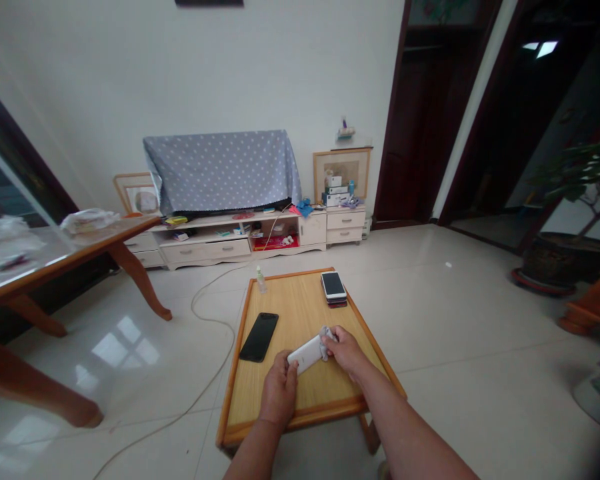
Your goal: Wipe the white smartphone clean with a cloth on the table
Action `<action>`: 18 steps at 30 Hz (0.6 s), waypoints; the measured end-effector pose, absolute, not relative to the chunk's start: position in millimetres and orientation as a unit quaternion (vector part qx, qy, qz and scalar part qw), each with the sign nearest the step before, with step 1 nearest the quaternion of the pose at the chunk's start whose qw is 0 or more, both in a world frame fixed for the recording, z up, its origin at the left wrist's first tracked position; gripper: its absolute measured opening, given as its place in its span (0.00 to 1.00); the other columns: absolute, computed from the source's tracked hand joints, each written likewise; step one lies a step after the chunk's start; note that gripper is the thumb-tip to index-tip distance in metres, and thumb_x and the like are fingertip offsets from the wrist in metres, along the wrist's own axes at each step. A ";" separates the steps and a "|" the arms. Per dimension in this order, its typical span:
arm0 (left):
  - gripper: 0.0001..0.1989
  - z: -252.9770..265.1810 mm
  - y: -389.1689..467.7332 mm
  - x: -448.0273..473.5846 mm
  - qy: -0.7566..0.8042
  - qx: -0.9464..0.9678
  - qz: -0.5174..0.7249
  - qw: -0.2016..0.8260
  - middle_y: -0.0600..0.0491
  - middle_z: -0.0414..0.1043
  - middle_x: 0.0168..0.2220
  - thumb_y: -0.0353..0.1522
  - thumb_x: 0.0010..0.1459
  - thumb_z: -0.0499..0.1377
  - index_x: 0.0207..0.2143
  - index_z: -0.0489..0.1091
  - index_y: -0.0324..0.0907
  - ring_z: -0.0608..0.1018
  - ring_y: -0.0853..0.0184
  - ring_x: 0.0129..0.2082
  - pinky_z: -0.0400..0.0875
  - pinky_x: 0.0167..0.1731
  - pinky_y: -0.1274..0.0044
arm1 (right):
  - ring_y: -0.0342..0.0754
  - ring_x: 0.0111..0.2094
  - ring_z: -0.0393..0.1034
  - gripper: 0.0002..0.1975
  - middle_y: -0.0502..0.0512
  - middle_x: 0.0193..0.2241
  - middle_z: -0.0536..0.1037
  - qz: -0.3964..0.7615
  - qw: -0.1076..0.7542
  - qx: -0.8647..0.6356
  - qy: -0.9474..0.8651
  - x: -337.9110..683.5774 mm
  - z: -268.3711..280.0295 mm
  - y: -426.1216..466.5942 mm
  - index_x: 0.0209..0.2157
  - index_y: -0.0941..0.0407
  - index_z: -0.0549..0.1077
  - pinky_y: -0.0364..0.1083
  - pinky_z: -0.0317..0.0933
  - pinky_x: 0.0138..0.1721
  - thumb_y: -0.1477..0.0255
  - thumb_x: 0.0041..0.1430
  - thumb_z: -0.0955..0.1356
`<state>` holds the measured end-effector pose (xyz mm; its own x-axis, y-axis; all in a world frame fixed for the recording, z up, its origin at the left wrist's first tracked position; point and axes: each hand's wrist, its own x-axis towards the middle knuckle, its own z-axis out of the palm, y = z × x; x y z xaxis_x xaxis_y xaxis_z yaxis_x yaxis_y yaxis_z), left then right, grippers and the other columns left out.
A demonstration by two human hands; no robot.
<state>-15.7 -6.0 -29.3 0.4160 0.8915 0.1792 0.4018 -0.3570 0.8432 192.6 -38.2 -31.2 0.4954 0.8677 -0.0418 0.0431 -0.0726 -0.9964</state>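
Note:
A white smartphone (305,356), its plain back facing up, is held over the near part of a small wooden table (300,290). My left hand (279,387) grips the phone's lower left end between thumb and fingers. At the other end, my right hand (343,348) pinches a crumpled grey-white cloth (325,341) against the phone. Left of my hands a black smartphone (259,337) lies flat on the table. A stack of phones topped by a white-framed phone (333,285) rests near the far right edge. The small clear bottle (261,280) stands at the far left corner.
A pale cable (211,320) winds across the tiled floor left of the table. Further left is a larger wooden table (125,230) with plastic bags on it. Along the wall stands a low white cabinet (205,251); a potted plant (555,260) is at right.

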 end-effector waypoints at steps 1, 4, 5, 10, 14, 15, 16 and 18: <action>0.22 -31.0 -5.9 -15.2 0.434 0.751 0.332 0.371 0.55 0.73 0.31 0.45 0.63 0.52 0.53 0.64 0.41 0.75 0.67 0.30 0.69 0.33 0.75 | 0.45 0.26 0.68 0.17 0.51 0.28 0.77 0.354 0.580 -0.642 -0.355 192.8 -31.5 -38.0 0.36 0.57 0.74 0.42 0.62 0.28 0.58 0.52 0.69; 0.32 -37.6 -6.0 -13.3 0.441 0.743 0.326 0.382 0.55 0.73 0.32 0.42 0.57 0.60 0.60 0.57 0.38 0.75 0.68 0.29 0.70 0.33 0.75 | 0.45 0.28 0.69 0.17 0.51 0.28 0.77 0.348 0.575 -0.652 -0.351 194.1 -33.4 -37.1 0.34 0.57 0.74 0.41 0.60 0.28 0.57 0.52 0.69; 0.34 -40.0 -6.1 -12.7 0.435 0.744 0.325 0.389 0.54 0.74 0.35 0.40 0.55 0.61 0.62 0.56 0.38 0.76 0.68 0.32 0.71 0.34 0.75 | 0.45 0.28 0.69 0.17 0.51 0.28 0.77 0.344 0.572 -0.658 -0.348 194.6 -34.4 -36.7 0.33 0.57 0.74 0.41 0.60 0.28 0.57 0.51 0.69; 0.37 -48.7 -6.1 -11.0 0.410 0.763 0.328 0.376 0.43 0.71 0.54 0.32 0.51 0.63 0.62 0.54 0.39 0.77 0.64 0.48 0.72 0.49 0.71 | 0.46 0.27 0.69 0.17 0.51 0.26 0.77 0.331 0.562 -0.685 -0.324 195.9 -40.7 -35.6 0.29 0.57 0.73 0.41 0.58 0.27 0.56 0.51 0.68; 0.35 -47.3 -6.5 -10.7 0.408 0.783 0.320 0.343 0.44 0.70 0.53 0.31 0.51 0.63 0.61 0.57 0.41 0.76 0.61 0.50 0.72 0.50 0.69 | 0.47 0.27 0.70 0.17 0.52 0.26 0.77 0.314 0.555 -0.703 -0.317 196.5 -43.5 -36.3 0.30 0.58 0.74 0.41 0.58 0.26 0.57 0.51 0.68; 0.33 -45.9 -7.0 -10.7 0.407 0.791 0.311 0.333 0.45 0.71 0.51 0.32 0.51 0.63 0.60 0.59 0.41 0.76 0.61 0.50 0.71 0.50 0.68 | 0.47 0.28 0.70 0.17 0.53 0.27 0.78 0.306 0.553 -0.707 -0.317 197.0 -43.8 -36.6 0.30 0.58 0.74 0.41 0.58 0.26 0.57 0.51 0.68; 0.32 -44.1 -7.6 -10.7 0.407 0.800 0.301 0.320 0.45 0.70 0.50 0.32 0.51 0.63 0.59 0.60 0.41 0.75 0.60 0.49 0.71 0.50 0.68 | 0.47 0.28 0.71 0.16 0.53 0.27 0.78 0.298 0.550 -0.712 -0.318 197.6 -44.1 -36.8 0.31 0.57 0.74 0.41 0.58 0.26 0.57 0.51 0.68; 0.30 -40.0 -9.2 -11.0 0.410 0.817 0.287 0.288 0.46 0.69 0.48 0.34 0.51 0.63 0.57 0.62 0.41 0.74 0.59 0.49 0.70 0.52 0.67 | 0.47 0.29 0.71 0.15 0.53 0.29 0.79 0.280 0.545 -0.722 -0.322 198.9 -44.7 -37.1 0.32 0.57 0.74 0.41 0.58 0.27 0.58 0.51 0.68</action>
<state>-11.0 -9.2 -40.0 0.5003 0.8341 0.2324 0.5043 -0.4989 0.7048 198.9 -37.1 -44.7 0.6366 0.7694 -0.0532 0.1601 -0.1994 -0.9668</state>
